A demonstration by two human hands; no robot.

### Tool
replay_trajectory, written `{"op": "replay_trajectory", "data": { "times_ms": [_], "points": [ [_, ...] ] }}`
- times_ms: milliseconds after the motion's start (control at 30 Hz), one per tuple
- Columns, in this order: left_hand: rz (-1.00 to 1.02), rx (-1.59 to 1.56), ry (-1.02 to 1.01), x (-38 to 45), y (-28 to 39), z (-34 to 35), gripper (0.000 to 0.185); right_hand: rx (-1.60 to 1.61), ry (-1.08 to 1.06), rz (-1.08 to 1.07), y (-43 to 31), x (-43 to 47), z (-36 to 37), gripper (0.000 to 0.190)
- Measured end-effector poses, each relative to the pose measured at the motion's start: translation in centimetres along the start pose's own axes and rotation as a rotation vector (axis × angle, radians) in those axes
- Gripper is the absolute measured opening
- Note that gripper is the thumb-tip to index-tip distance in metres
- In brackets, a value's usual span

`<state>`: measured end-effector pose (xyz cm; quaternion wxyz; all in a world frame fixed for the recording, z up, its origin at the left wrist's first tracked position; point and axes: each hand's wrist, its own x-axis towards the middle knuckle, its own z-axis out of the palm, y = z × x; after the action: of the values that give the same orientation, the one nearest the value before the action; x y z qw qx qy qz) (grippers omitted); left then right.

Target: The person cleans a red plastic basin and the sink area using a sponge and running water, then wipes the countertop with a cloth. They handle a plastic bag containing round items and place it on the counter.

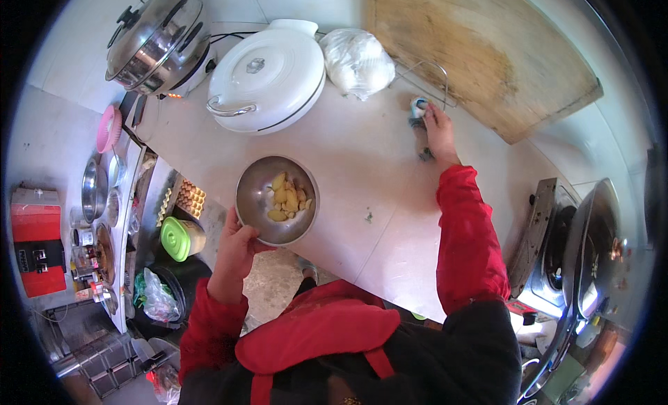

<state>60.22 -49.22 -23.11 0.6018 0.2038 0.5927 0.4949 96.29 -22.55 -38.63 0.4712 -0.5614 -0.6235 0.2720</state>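
Observation:
My left hand grips the near left rim of a stainless steel bowl, thumb on the edge. Inside the bowl lie yellowish pieces that look like sliced ginger and garlic cloves. The bowl is at the left front edge of the pale countertop. Across the counter, at the back right, my right hand has its fingers closed on a small white-and-blue item, too small to name. Dark bits lie beside that hand, and a bent metal wire rack stands just behind it.
Along the back stand a steel steamer pot, a white round electric pan and a bulging plastic bag. A wooden board leans on the wall. To the right is a gas stove with a wok; eggs sit lower left.

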Motion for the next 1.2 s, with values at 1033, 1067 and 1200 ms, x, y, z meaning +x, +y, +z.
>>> {"op": "replay_trajectory", "data": {
  "times_ms": [1033, 1067, 1200],
  "points": [
    [-0.068, -0.136, 0.174, -2.9, -1.2, -9.3, 0.062, -0.270, -0.327, -0.532, -7.5, 0.1, 21.2, 0.027],
    [-0.076, -0.138, 0.172, -2.7, -1.2, -9.1, 0.062, -0.184, -0.492, -0.548, -7.8, -1.4, 20.5, 0.028],
    [-0.039, -0.060, 0.034, -1.1, 0.6, -6.1, 0.065, 0.237, -0.915, -0.489, -9.0, -7.8, 15.6, 0.038]
  ]
}}
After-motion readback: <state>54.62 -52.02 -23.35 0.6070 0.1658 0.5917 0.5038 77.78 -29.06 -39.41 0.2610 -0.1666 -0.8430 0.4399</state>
